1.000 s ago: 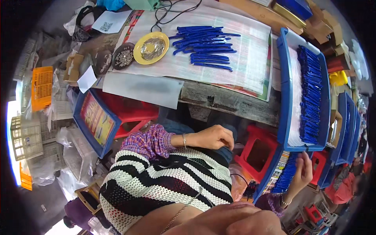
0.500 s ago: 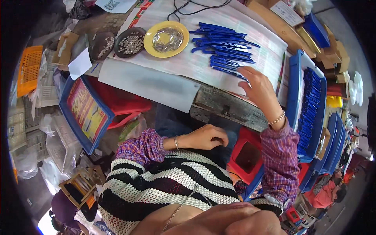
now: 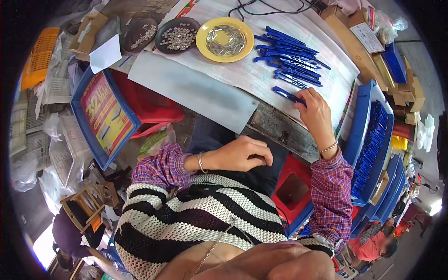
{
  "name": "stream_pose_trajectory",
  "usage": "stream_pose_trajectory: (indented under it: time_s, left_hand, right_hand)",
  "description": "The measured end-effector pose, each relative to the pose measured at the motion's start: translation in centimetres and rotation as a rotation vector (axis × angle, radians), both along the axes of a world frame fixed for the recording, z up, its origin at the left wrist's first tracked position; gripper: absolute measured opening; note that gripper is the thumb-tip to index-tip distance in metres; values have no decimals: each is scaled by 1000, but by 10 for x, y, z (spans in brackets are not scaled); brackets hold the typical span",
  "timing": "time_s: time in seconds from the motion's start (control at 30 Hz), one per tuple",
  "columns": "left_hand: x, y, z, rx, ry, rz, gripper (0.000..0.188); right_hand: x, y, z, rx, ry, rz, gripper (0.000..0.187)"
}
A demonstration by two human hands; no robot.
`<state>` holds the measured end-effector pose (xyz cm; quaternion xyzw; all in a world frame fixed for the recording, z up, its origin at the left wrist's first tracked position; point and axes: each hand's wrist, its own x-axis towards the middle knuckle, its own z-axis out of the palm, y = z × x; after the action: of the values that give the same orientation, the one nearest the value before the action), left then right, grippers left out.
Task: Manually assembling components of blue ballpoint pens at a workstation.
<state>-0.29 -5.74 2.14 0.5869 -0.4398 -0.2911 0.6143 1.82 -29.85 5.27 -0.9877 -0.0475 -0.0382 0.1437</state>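
My right hand (image 3: pixel 316 109) pinches one long, slim blue plastic piece (image 3: pixel 284 93) with a curved end between thumb and fingers, at the near edge of the table sheet. Just beyond it lies a loose pile of similar blue pieces (image 3: pixel 291 53), some with slots. Over my lap hovers my left hand (image 3: pixel 240 155), its fingers loosely curled, with a gap by the thumb and nothing visible in it. A yellow plate (image 3: pixel 205 49) of thin metal pins stands left of the pile. Beside that are a dark dish (image 3: pixel 163 45) of small round silvery parts and another dark dish (image 3: pixel 127 43).
To the right stands a blue tray (image 3: pixel 357 128) filled with blue pieces. A grey-white board (image 3: pixel 186 88) lies along the table's near edge. Left are a tilted blue crate (image 3: pixel 77 126) and a red stool (image 3: pixel 140 105). A black cable (image 3: pixel 275 10) crosses the far side.
My right hand has closed on one blue piece and drawn it slightly away from the pile toward me. The left hand stays over my lap. The whole view has shifted a little.
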Motion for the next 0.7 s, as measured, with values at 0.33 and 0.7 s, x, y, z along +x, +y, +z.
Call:
stream_pose_trajectory:
  time_s: [0.33,0.7]
  left_hand:
    - [114,39,35,161,-539,541,17]
    - [213,29,-16,434,-944,608,28]
  right_hand:
    - [-22,-25,4,59,-11,-58,17]
    - [-90,-45,52,617,13,-483,9]
